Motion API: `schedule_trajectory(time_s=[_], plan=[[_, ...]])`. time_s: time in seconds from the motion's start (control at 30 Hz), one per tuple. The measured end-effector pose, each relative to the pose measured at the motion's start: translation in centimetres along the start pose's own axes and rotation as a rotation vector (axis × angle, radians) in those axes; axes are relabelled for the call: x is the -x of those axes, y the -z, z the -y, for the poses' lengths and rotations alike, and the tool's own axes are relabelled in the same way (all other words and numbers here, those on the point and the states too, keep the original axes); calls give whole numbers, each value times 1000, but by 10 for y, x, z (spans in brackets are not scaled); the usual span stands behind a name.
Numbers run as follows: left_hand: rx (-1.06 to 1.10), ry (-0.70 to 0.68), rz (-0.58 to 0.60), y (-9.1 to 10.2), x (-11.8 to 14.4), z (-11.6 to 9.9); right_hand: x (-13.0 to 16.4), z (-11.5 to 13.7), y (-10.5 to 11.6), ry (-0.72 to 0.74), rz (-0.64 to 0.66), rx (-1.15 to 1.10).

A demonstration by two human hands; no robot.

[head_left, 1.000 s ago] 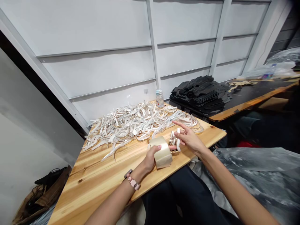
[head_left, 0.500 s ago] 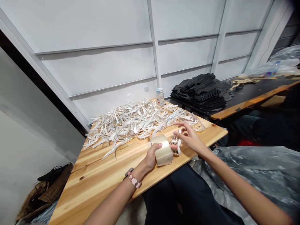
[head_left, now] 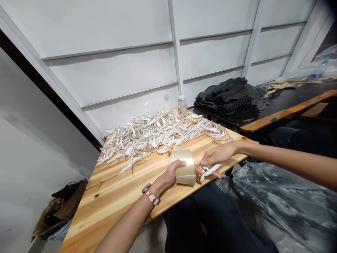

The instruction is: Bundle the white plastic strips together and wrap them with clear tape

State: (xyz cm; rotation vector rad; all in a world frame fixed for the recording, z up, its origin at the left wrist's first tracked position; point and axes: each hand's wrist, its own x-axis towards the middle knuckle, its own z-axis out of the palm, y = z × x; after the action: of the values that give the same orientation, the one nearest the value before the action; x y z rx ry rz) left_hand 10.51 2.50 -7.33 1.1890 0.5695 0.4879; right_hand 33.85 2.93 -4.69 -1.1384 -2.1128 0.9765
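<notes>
My left hand grips a wide, shiny cream roll of tape, thumb across its outer face. Close beside the roll's right edge, my right hand is closed on a gold-and-white cut strip, thumb on top and fingertips showing beneath. Gold parts of the strip lie between the roll and my right fingers. A fingertip also shows there; whose hand it belongs to is unclear. Behind both hands, a heap of curved white and metallic strips covers the back of the wooden table.
A clear bottle with a pale blue lid stands at the table's back edge. To the right, a black table carries a stack of black pieces. Crumpled plastic sheeting lies lower right; a brown bag is lower left.
My right hand has turned over and moved down, from loosely bent fingers above the strip to a grip on it. The strip now points out to the right. My left hand keeps the roll.
</notes>
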Motion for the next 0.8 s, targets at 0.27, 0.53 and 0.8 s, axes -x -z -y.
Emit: schedule_trajectory(time_s=[0.27, 0.53, 0.8], plan=[[-96, 87, 10, -8, 2, -12, 8, 14, 6, -396, 608, -587], [-73, 82, -33, -6, 2, -11, 16, 35, 8, -480, 738, -503], [218, -797, -529, -4, 4, -38, 54, 18, -56, -80, 36, -1119]])
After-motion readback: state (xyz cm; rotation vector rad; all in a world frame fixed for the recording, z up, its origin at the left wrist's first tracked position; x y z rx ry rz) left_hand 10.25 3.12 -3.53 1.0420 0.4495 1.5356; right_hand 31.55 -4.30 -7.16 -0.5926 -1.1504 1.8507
